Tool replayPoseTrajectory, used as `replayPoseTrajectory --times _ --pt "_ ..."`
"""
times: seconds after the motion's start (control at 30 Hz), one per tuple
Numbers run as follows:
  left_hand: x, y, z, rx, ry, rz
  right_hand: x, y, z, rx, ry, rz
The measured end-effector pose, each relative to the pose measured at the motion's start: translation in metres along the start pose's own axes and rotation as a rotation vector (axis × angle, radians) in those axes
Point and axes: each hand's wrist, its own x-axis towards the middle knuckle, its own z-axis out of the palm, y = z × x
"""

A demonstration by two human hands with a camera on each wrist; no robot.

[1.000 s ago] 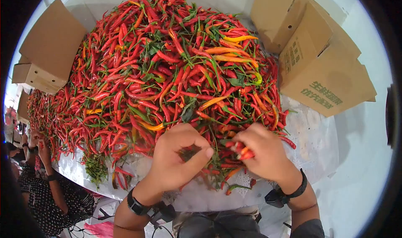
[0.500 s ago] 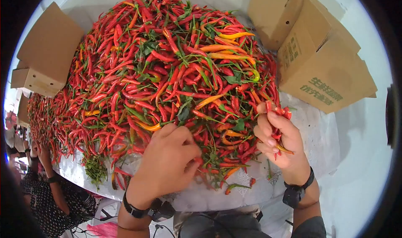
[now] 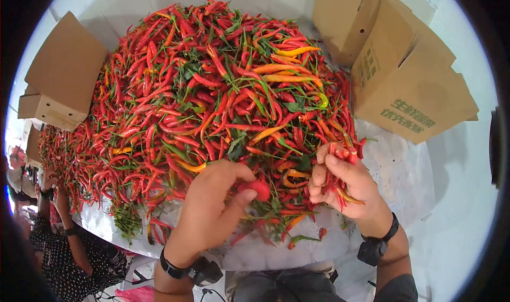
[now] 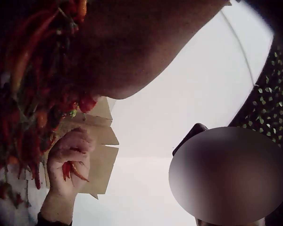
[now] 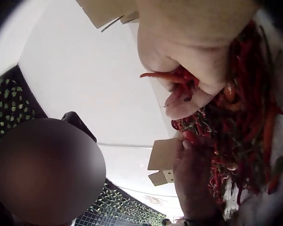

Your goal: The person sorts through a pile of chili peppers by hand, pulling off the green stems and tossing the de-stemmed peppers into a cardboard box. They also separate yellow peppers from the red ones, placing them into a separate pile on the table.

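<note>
Pinching 1 red chili (image 3: 258,189) in the left hand (image 3: 210,206), right over the near edge of a massive chili heap (image 3: 175,100) on the table (image 3: 406,180), and gripping a small bunch of chilies (image 3: 350,155) in the curled right hand (image 3: 362,197), near the heap's front right. Also got a cardboard box (image 3: 66,68) at left, a green-printed carton (image 3: 425,92) at right, plus a clump of green stems (image 3: 127,219) up front, lol.
</note>
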Motion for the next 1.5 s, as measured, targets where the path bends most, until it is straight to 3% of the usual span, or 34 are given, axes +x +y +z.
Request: replayPoseTrajectory --times 0.03,0.13,0.23,0.33,0.43,0.47,0.57,0.67,0.9,0.97,1.27,1.37,1.5 --pt "-0.002 0.002 -0.001 -0.133 0.017 -0.101 -0.001 -0.001 0.002 -0.01 -0.002 0.021" --pt "-0.002 -0.013 0.012 -0.572 -0.018 -0.106 -0.002 0.005 0.005 -0.186 0.003 -0.038" --pt "-0.003 -0.009 0.02 -0.758 -0.046 -0.115 -0.003 0.014 0.008 -0.417 0.015 -0.091" --pt "-0.005 -0.011 0.033 -0.702 -0.04 -0.094 -0.009 0.018 0.024 -0.601 0.068 -0.046" --pt "-0.005 0.002 0.031 -0.285 -0.009 0.056 -0.008 0.026 0.018 -1.078 0.005 -0.277" --pt "-0.005 0.004 0.032 -0.323 0.005 0.034 -0.009 0.026 0.021 -1.031 0.033 -0.241" --pt "0.001 -0.003 0.03 -0.184 0.018 0.198 -0.012 0.03 0.019 -1.007 0.071 -0.239" --pt "-0.002 -0.003 0.032 -0.093 0.079 0.196 -0.01 0.031 0.025 -1.066 0.064 -0.379" --pt "-0.001 -0.006 0.036 -0.051 0.103 0.287 -0.008 0.033 0.023 -1.099 0.048 -0.391" --pt "0.0 -0.007 0.033 -0.051 0.074 0.308 -0.009 0.031 0.023 -1.128 0.012 -0.355" --pt "0.008 -0.013 0.022 -0.289 -0.166 0.351 -0.01 0.007 0.027 -0.848 -0.018 0.188" --pt "0.005 -0.011 0.021 -0.363 -0.2 0.292 -0.009 0.009 0.023 -0.778 -0.053 0.19" --pt "0.007 -0.011 0.016 -0.435 -0.205 0.301 -0.01 0.011 0.022 -0.475 -0.118 0.269"
